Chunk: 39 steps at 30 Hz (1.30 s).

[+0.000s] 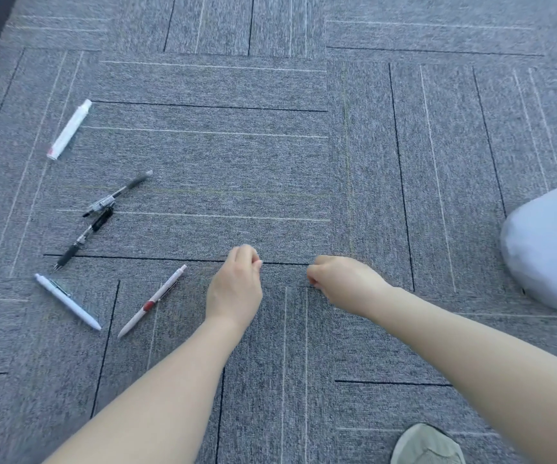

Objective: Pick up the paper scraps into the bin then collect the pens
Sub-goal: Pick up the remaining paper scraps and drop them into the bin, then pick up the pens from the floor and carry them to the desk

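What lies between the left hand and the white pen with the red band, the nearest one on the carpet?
Nothing visible. Only bare carpet separates the left hand from the white pen with the red band. The other pens lie farther left, beyond it. The right hand is on the opposite side.

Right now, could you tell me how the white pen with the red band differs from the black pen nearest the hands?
The white pen with the red band has a pale barrel; the black pen is dark with a clear middle. The white pen lies nearer the left hand; the black pen lies farther left, touching another black pen. Both rest on the grey carpet.
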Motion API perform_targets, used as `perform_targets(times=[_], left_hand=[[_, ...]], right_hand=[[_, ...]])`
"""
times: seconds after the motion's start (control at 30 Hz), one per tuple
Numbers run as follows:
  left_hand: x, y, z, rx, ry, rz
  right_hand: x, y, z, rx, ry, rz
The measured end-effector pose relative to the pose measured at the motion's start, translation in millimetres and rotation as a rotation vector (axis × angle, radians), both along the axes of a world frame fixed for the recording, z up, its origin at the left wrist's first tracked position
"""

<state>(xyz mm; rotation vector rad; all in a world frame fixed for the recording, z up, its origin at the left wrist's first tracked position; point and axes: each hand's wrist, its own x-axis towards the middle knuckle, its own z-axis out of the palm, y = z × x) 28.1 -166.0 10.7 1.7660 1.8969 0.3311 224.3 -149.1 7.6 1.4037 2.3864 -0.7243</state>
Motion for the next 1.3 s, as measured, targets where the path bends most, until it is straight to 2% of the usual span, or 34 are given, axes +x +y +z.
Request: perform_targets(times=[0.07,0.17,0.27,0.37,0.47,0.53,0.6,0.67,0.77,0.87,0.97,1.2,1.3], left_hand=[[14.2,8.8,8.6,0.011,-0.070,0.034],[46.1,25.6,28.6,0.065,-0.173,-0.001],[108.3,51.4,65.9,0.176,-0.357,-0.100],[193.2,75.5,120.1,0.297,-0.581,-0.256],[271.1,84.4,175.9,0.389,-0.744,-0.418],[315.3,81.0,205.0,0.400,-0.761,-0.536],[351.7,75.0,219.7,0.407,-0.699,-0.656],[379.0,71.4,222.0,0.408,-0.581,-0.776],[398.3,70.2,215.0,0.386,-0.380,-0.890],[393.3,74.5,208.1,0.360,-0.398,-0.887],[371.9,85.4,205.7,0.382,-0.558,-0.814],[282.5,122.0,203.2,0.216,-0.676,-0.595],[208.0,136.4,187.7,0.240,-0.612,-0.499]], right_hand=[[-1.4,2.7,1.9,-0.034,0.003,-0.023],[20.5,11.8,30.4,0.004,0.178,-0.348],[68.6,21.7,93.7,0.311,0.376,-0.691],[125.2,22.3,174.0,0.673,0.468,-0.925],[181.9,8.1,231.8,0.917,0.415,-1.116],[216.7,-8.7,252.1,0.996,0.343,-1.241],[245.5,-25.2,257.0,0.976,0.253,-1.364],[268.5,-39.1,250.6,0.844,0.142,-1.446],[283.8,-51.2,238.1,0.605,0.057,-1.483],[280.0,-48.3,237.9,0.758,0.059,-1.501],[265.1,-29.8,241.7,0.893,0.114,-1.480],[167.4,38.8,238.0,0.893,0.398,-1.184],[105.9,63.4,234.3,0.805,0.608,-1.073]])
